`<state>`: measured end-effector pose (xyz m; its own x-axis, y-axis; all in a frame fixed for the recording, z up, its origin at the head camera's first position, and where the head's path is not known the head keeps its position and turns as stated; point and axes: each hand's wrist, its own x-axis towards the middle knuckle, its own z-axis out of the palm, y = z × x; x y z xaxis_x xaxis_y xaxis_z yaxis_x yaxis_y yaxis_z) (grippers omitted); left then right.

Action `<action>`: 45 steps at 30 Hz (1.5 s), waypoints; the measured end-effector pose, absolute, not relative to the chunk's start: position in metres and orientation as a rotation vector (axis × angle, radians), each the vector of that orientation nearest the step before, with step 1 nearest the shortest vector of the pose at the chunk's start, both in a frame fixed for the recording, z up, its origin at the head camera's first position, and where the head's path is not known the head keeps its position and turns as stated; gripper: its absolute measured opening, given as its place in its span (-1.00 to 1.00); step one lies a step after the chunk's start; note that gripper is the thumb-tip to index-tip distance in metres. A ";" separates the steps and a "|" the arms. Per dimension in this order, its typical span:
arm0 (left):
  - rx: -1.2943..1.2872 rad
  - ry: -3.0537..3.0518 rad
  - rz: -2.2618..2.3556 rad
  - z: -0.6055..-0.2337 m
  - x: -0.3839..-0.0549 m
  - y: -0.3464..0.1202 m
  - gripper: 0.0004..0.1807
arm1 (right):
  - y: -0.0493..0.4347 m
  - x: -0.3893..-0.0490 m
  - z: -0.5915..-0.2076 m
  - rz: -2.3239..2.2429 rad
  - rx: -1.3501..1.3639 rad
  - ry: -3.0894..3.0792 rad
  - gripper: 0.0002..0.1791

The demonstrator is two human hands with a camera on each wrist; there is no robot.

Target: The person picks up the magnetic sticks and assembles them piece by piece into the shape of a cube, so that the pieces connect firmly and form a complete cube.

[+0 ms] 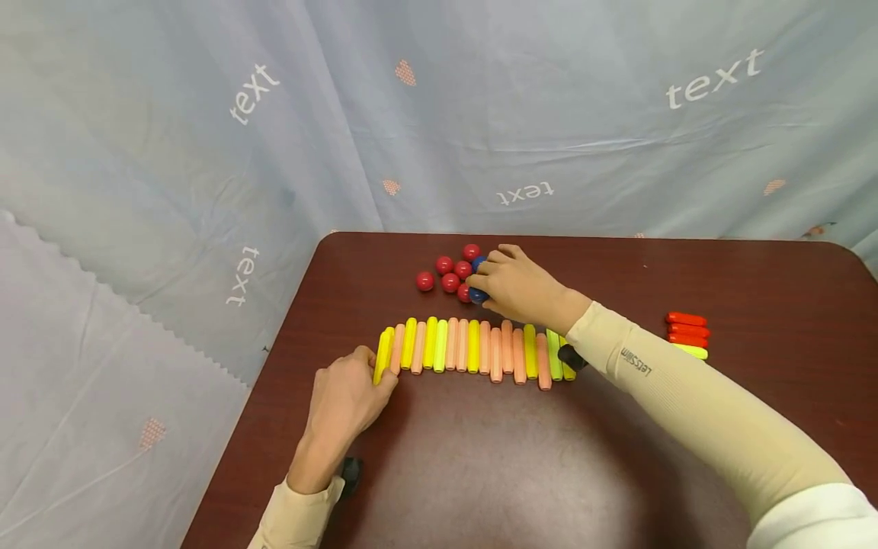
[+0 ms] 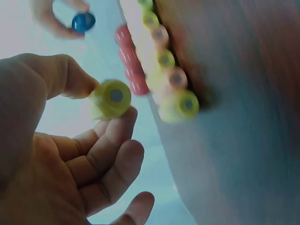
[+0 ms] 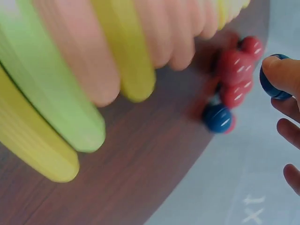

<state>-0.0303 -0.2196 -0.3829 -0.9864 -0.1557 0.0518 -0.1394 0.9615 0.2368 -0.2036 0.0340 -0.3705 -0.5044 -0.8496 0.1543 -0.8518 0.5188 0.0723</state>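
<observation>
Between thumb and fingertips, my left hand (image 1: pixel 346 393) pinches a yellow stick (image 2: pixel 111 98) with a pale round core, at the left end of a row of sticks. The row holds peach sticks (image 1: pixel 453 345), yellow sticks (image 1: pixel 430 343) and light green sticks (image 1: pixel 441 347) standing side by side. Farther back, my right hand (image 1: pixel 523 288) pinches a glossy blue ball (image 3: pixel 271 82) between thumb and finger. A second blue ball (image 3: pixel 217 117) sits below it beside several red balls (image 1: pixel 450 283). In the head view the right hand partly covers both blue balls.
Three red sticks (image 1: pixel 687 330) and a yellow-green stick (image 1: pixel 691 351) lie together on the right of the dark brown table (image 1: pixel 480 450). A pale blue curtain (image 1: pixel 583 114) hangs behind the table and along its left side.
</observation>
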 end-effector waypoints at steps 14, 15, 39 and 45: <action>0.070 -3.157 -0.689 -0.386 -0.010 -0.174 -0.86 | 0.010 -0.149 -0.367 -0.055 1.698 -2.319 -0.68; 0.057 -3.157 -0.699 -0.386 -0.009 -0.172 -0.85 | 0.009 -0.147 -0.367 -0.071 1.705 -2.309 -0.67; -0.038 -3.152 -0.941 -0.406 0.000 -0.153 -0.42 | 0.026 -0.105 -0.390 -0.145 1.863 -2.256 -0.72; -0.128 -3.186 -0.875 -0.416 -0.003 -0.149 -0.42 | 0.028 -0.097 -0.399 -0.128 1.899 -2.276 -0.76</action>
